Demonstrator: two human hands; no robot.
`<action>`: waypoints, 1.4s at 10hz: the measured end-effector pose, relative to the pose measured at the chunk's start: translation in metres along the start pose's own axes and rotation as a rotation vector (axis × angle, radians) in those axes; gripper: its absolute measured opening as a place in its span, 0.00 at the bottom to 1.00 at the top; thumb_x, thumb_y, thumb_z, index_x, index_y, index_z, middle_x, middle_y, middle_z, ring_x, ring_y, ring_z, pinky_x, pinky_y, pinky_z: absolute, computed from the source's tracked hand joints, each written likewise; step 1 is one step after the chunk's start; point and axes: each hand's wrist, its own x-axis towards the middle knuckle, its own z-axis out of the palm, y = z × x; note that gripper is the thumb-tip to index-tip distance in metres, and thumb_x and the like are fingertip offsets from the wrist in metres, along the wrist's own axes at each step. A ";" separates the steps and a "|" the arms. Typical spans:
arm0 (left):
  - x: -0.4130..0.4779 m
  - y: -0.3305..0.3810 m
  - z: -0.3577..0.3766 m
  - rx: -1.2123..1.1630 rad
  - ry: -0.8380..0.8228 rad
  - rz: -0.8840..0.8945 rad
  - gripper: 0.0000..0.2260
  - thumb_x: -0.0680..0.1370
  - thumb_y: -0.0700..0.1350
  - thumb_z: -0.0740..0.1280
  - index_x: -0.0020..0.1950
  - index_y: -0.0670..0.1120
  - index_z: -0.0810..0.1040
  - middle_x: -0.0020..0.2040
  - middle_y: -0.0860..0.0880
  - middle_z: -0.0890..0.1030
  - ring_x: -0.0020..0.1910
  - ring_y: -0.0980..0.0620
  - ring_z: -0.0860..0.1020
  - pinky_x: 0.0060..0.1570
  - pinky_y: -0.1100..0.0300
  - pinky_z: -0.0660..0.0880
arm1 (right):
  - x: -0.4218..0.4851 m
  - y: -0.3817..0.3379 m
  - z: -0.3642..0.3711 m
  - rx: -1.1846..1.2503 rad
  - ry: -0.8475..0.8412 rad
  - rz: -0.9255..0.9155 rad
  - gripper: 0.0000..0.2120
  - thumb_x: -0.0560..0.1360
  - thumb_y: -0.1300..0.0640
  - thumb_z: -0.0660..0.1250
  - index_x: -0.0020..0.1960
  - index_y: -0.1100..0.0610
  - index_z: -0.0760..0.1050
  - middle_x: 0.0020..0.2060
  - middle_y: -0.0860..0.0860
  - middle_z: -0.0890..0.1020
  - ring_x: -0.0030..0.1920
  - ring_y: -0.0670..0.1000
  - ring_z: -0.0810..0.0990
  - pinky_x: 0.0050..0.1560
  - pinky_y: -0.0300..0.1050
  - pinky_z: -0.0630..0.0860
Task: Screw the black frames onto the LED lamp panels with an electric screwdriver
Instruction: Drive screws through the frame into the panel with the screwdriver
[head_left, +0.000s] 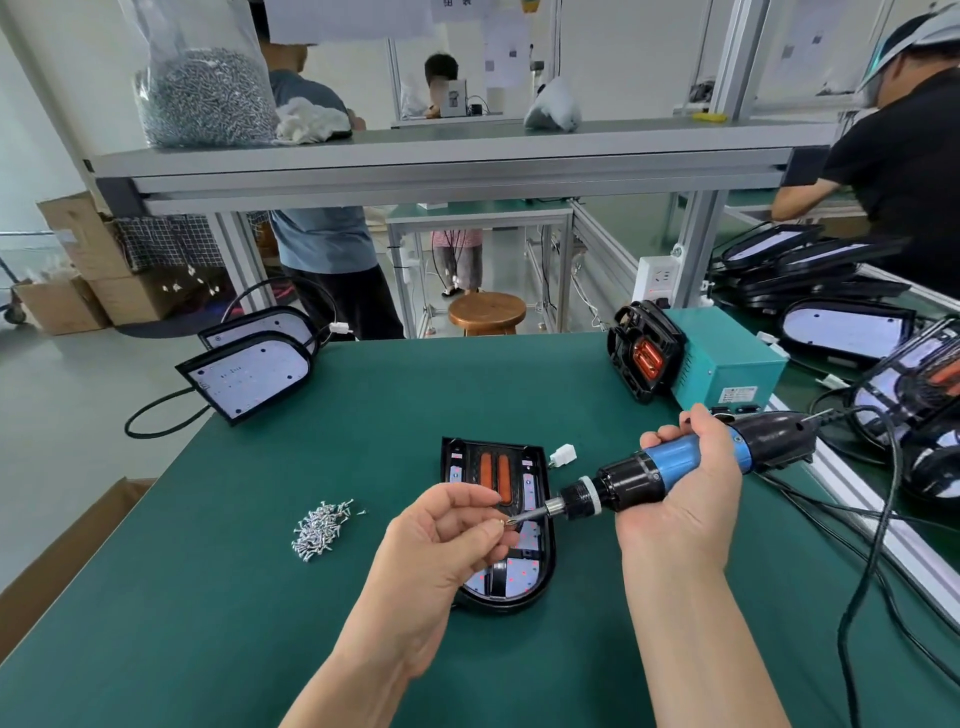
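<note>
Far centre, we see a round wooden stool (487, 312) on the floor | right, a teal metal box (727, 364) sits on the green table (208, 571) | far left, cardboard boxes (119, 296) stand stacked | the overhead shelf (441, 156) carries a white cloth (311, 122) | far right, a person in black (909, 166) leans over another bench

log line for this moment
left hand: pinches screw at bit tip | right hand: holds electric screwdriver | lamp panel: flat on table, under hands | screw pile: left of panel
</note>
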 end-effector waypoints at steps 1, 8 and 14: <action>-0.002 -0.003 0.003 -0.026 -0.010 -0.004 0.09 0.76 0.27 0.68 0.53 0.37 0.81 0.41 0.41 0.84 0.42 0.46 0.85 0.41 0.62 0.80 | -0.003 -0.002 -0.001 -0.010 -0.007 -0.019 0.10 0.76 0.56 0.72 0.39 0.53 0.72 0.28 0.45 0.77 0.29 0.45 0.77 0.29 0.35 0.76; -0.010 -0.019 0.018 0.136 0.152 0.112 0.09 0.76 0.29 0.69 0.48 0.42 0.82 0.40 0.42 0.86 0.42 0.44 0.86 0.42 0.63 0.81 | -0.002 0.000 -0.008 -0.065 -0.004 -0.098 0.09 0.75 0.55 0.74 0.46 0.53 0.73 0.31 0.46 0.77 0.32 0.47 0.77 0.34 0.37 0.77; -0.012 -0.027 0.014 0.710 0.242 0.455 0.23 0.72 0.37 0.76 0.57 0.62 0.81 0.54 0.67 0.82 0.57 0.63 0.79 0.58 0.73 0.71 | 0.010 0.002 -0.010 -0.077 0.037 -0.100 0.10 0.74 0.57 0.74 0.51 0.54 0.73 0.29 0.45 0.77 0.30 0.47 0.78 0.32 0.37 0.77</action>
